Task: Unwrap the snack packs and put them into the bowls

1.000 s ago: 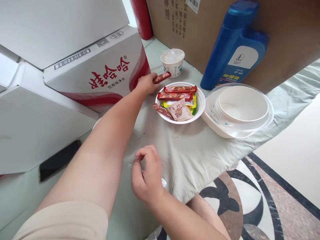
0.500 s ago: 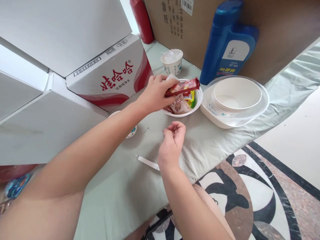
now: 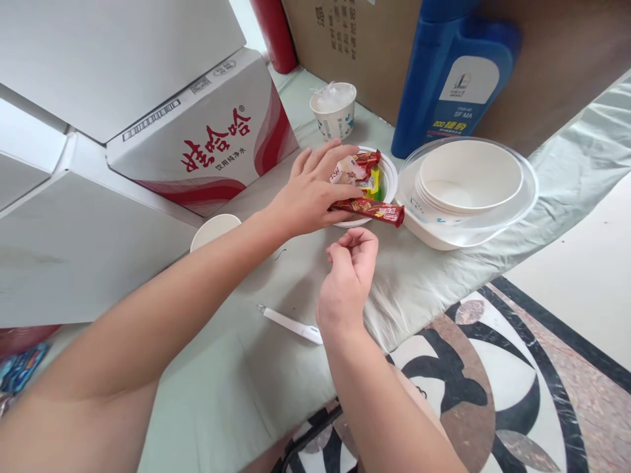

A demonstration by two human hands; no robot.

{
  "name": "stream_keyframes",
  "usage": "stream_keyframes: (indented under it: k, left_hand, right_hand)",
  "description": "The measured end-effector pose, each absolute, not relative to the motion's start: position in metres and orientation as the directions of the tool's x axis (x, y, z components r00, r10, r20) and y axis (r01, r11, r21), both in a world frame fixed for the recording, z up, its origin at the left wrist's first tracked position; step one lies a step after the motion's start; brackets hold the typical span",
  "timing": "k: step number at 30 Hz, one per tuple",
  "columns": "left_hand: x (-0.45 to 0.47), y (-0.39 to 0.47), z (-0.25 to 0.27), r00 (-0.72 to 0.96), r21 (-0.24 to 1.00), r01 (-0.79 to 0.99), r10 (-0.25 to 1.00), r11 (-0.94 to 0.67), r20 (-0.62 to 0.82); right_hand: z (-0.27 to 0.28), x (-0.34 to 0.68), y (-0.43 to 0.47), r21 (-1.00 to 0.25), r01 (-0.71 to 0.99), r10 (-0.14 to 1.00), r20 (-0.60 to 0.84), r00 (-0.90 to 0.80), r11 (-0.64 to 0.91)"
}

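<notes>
My left hand [image 3: 320, 187] reaches over a white bowl [image 3: 391, 180] of small snack packets, its fingers spread. Just below its thumb, a long red snack packet [image 3: 377, 211] lies across the bowl's near rim and sticks out to the right. A pale wrapped packet [image 3: 348, 169], another red packet [image 3: 369, 159] and a yellow-green packet [image 3: 373, 182] show inside the bowl; my fingers hide part of them. My right hand [image 3: 349, 269] is just in front of the bowl, fingers curled in, with nothing visible in it. A white box cutter [image 3: 288, 322] lies on the cloth, left of my right wrist.
Nested white bowls [image 3: 468, 177] stand in a clear-lidded container [image 3: 434, 240] on the right. Behind are a blue oil bottle [image 3: 444, 92], a cup of clear plastic [image 3: 334, 115] and a cardboard box [image 3: 345, 39]. A white cup [image 3: 214, 230] and water carton [image 3: 211, 144] stand left.
The red packet has come down from above the bowl to its near rim, and my left fingers have spread. My right hand stays curled in front of the bowl. The view has shifted slightly.
</notes>
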State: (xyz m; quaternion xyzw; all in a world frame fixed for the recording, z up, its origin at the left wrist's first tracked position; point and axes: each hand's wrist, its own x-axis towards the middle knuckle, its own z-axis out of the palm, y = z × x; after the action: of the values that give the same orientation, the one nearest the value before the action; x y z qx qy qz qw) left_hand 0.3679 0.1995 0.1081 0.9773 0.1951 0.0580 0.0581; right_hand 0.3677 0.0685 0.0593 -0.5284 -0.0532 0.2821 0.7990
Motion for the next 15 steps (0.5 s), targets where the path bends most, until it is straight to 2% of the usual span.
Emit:
stream_keyframes:
  k: [5,7,11,15]
  left_hand:
    - [0.359,0.188,0.114,0.831,0.076,0.512,0.516,-0.856,0.207]
    - [0.35,0.185,0.116,0.818,0.074,0.529,0.531,-0.845,0.219]
    - [0.33,0.184,0.117,0.849,-0.005,0.507,0.498,-0.862,0.175]
    - [0.328,0.182,0.114,0.827,-0.115,0.561,0.55,-0.819,0.118]
  right_hand:
    - [0.06,0.365,0.067,-0.901,-0.348,0.5,-0.183,0.847,0.26]
    - [0.061,0.365,0.066,-0.909,-0.332,0.505,-0.168,0.846,0.254]
    - [0.064,0.365,0.065,-0.901,-0.329,0.507,-0.151,0.848,0.283]
    - [0.064,0.36,0.065,-0.907,-0.317,0.524,-0.133,0.841,0.278]
